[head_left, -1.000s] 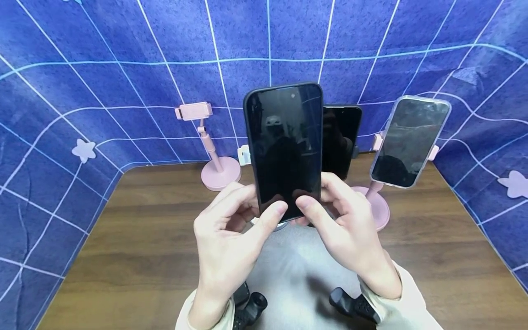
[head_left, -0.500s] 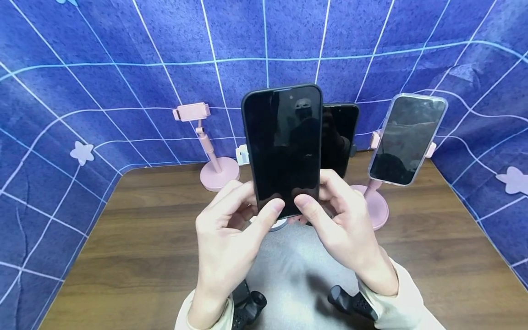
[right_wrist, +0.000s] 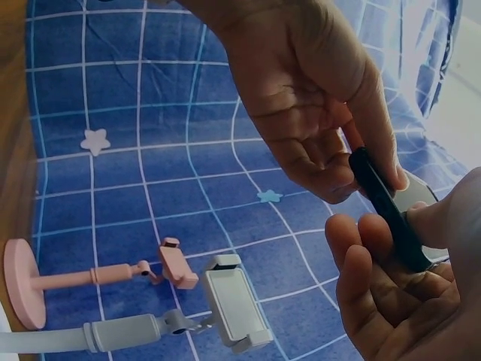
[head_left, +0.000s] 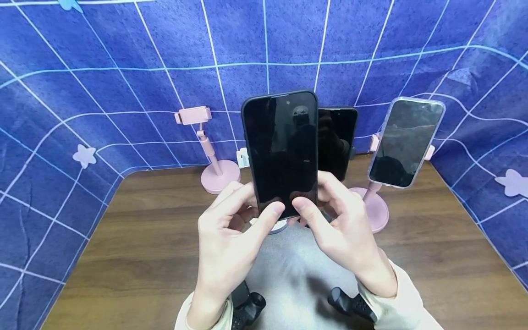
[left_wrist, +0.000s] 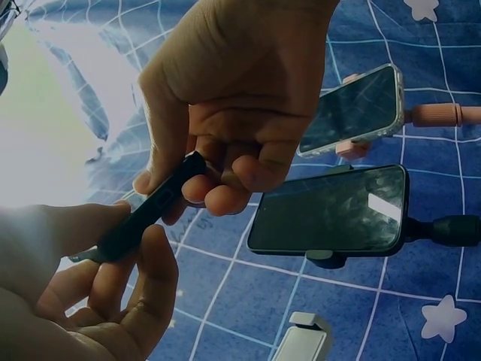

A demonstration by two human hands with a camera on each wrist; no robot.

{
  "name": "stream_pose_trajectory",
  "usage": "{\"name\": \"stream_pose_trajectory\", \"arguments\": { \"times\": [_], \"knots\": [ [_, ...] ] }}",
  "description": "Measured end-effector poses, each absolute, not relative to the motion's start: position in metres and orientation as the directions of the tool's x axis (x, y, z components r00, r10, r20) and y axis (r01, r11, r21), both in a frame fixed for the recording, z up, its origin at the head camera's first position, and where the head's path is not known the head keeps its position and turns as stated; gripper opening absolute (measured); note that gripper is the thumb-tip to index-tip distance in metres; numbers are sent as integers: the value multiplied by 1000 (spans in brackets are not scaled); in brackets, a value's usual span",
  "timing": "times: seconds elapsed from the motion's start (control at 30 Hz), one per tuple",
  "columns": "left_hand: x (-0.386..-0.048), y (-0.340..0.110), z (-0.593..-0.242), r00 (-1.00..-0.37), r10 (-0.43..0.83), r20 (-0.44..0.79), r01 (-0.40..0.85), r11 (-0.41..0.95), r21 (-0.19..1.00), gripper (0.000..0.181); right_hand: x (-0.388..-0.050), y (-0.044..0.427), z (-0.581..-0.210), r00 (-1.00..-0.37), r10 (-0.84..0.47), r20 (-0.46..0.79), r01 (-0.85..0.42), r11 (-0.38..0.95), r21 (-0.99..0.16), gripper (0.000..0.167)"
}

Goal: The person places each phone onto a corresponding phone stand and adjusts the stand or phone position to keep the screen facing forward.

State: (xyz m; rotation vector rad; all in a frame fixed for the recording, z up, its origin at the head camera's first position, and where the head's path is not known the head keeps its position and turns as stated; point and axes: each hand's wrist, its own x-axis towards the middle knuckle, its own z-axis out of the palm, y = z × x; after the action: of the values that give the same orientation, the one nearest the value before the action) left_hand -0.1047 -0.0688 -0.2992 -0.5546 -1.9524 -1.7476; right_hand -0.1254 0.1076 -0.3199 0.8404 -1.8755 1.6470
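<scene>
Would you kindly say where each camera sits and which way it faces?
Head: on the head, facing forward and down at the held smartphone; left hand, right hand and sleeves show.
Left wrist: on that wrist, facing forward, image sideways, toward the mounted black smartphone; both hands show.
Right wrist: on that wrist, likewise sideways, toward the pink phone stand and white phone stand; both hands show.
Both wrist views share the held smartphone, edge-on.
</scene>
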Motion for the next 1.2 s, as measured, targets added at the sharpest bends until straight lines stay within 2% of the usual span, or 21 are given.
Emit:
{"name": "stream_pose_trajectory", "arguments": {
  "times": [0.3, 0.43, 0.6, 0.83, 1.07, 1.2],
  "knots": [
    [-105, -69, -299, -823, -21, 568, 562, 125, 818, 25, -126, 107, -322, -689, -125, 714, -724, 81, -685, 24],
    [-105, -70, -299, -820, -32, 572, 564, 133, 815, 27, -130, 106, -324, -699, -140, 701, -708, 4, -706, 20],
    [-109, -72, -300, -813, -24, 582, 573, 152, 806, 27, -136, 103, -327, -755, -164, 635, -622, -127, -772, 14],
    [-117, -75, -305, -826, 4, 564, 555, 178, 812, 29, -144, 102, -333, -800, -189, 570, -514, -275, -813, 16],
    [-125, -78, -311, -836, 10, 548, 537, 218, 815, 27, -147, 99, -339, -831, -172, 529, -465, -306, -831, 19],
    [-128, -82, -311, -839, -7, 545, 533, 195, 823, 27, -150, 95, -342, -835, -176, 521, -447, -334, -830, 15]
  ]
}}
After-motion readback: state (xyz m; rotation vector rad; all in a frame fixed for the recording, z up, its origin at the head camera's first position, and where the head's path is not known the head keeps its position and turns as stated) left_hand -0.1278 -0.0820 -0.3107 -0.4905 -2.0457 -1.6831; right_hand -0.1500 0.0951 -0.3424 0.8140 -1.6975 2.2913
